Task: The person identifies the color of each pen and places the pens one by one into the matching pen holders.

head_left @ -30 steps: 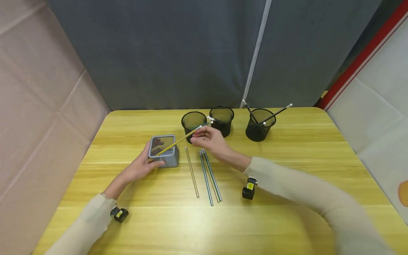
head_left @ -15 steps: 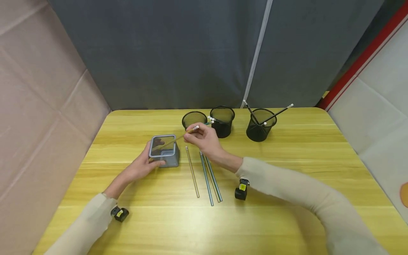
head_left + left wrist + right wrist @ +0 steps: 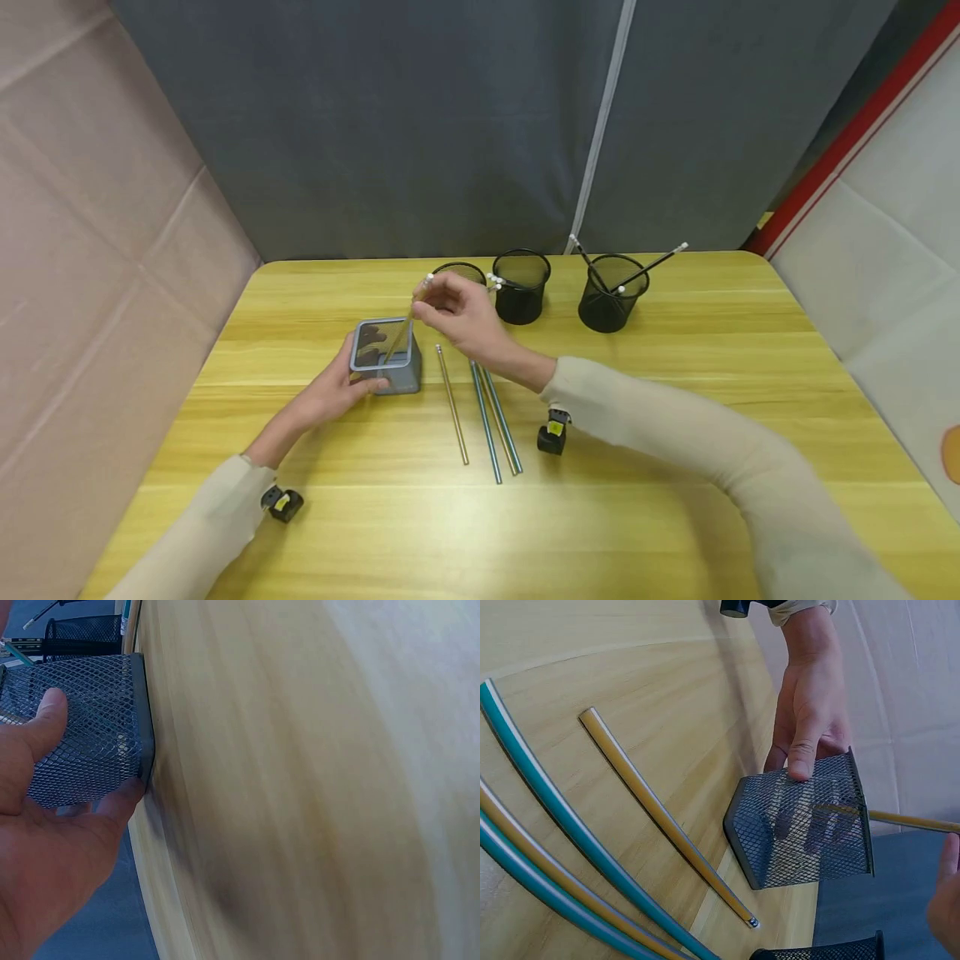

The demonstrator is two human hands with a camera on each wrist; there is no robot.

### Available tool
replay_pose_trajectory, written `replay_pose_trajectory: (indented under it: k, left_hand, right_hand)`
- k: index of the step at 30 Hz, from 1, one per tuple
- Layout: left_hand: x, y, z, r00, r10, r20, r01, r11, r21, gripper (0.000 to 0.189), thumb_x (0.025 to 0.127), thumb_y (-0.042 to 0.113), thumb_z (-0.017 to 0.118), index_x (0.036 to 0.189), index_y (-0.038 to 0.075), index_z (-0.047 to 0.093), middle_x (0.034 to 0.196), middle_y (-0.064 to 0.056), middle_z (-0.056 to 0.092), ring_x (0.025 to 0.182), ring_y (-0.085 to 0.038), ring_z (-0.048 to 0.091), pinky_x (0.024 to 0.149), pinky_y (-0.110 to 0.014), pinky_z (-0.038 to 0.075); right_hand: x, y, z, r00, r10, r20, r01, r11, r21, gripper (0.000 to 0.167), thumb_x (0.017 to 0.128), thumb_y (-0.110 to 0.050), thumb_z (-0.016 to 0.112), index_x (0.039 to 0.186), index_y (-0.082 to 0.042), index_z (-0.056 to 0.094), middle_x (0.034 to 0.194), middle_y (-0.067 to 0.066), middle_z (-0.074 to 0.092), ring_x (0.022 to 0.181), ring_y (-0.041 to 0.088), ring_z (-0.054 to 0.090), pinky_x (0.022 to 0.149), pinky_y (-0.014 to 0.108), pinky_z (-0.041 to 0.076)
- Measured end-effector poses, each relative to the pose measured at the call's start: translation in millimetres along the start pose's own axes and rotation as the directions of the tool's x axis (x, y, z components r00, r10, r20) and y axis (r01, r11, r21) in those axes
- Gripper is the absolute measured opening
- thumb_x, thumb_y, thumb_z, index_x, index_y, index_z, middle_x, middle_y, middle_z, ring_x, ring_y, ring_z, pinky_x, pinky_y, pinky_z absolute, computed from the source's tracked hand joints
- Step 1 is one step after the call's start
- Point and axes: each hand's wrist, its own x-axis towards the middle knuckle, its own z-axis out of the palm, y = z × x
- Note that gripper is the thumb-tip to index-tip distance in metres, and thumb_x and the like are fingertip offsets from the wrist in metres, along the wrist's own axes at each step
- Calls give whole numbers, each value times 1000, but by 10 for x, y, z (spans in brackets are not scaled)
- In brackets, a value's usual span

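On the left part of the pale wooden worktop (image 3: 375, 525) stands a square grey mesh holder (image 3: 402, 381), and the left hand (image 3: 330, 397) is clamped on it, thumb along one wall and the other fingers showing through the mesh. Above its rim, the right hand (image 3: 465, 321) pinches a yellow pencil (image 3: 907, 820) near its white eraser end; the pencil slants down, its lower part inside the holder. Just beside the holder lies a single gold pencil (image 3: 452, 404), and next to it a teal pencil (image 3: 485, 422), another gold pencil (image 3: 509, 457) and a second teal one lie close together. Farther back stand three round black mesh cups: one (image 3: 467, 268) mostly hidden by the right hand, a middle one (image 3: 519, 306), and a third (image 3: 602, 314) holding black pencils (image 3: 654, 267) with white erasers. Behind the worktop hangs a dark grey curtain (image 3: 390, 133).
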Motion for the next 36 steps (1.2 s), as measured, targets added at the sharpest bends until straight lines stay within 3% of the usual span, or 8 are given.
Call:
replay_pose_trajectory:
  k: [7,15,21,30,36]
  left_hand:
    - [-7,-15,-8,1000,-17,0,17,1000,6,85,99,-1,64,160,9,6,156,-27,29,144,-44,28,116,-61,25]
    - [-15,-10,3,1000,-29,5,29,1000,-12,85,99,-2,63,160,9,5,156,-28,27,142,-44,31,115,-61,27]
    - [-12,-2,4,1000,-29,-2,29,1000,4,85,99,-2,63,160,9,6,155,-28,29,142,-43,32,115,-61,28]
    - [4,-19,8,1000,0,5,0,1000,-24,82,98,-4,63,159,6,9,153,-30,31,140,-45,35,114,-58,31]
    - [5,-14,2,1000,2,-5,-2,1000,-20,84,98,-4,64,160,8,9,154,-29,31,140,-44,34,115,-57,29]
  right_hand:
    - [-13,124,87,999,8,52,-6,999,-38,10,95,12,64,104,10,61,106,29,61,96,43,64,86,44,58]
    - [-107,223,134,992,76,104,-71,996,-55,9,96,12,62,105,9,60,111,33,58,95,27,64,88,40,58]
    - [-127,241,127,989,104,101,-91,988,-125,9,94,11,64,102,7,62,108,24,63,94,22,66,87,38,58]
    - [-168,219,97,973,215,88,-203,972,-121,21,90,9,72,108,7,61,113,23,61,99,32,66,88,34,58]
    - [-250,211,16,945,322,61,-311,939,-147,35,87,5,77,116,13,57,116,31,58,103,35,62,90,32,57]
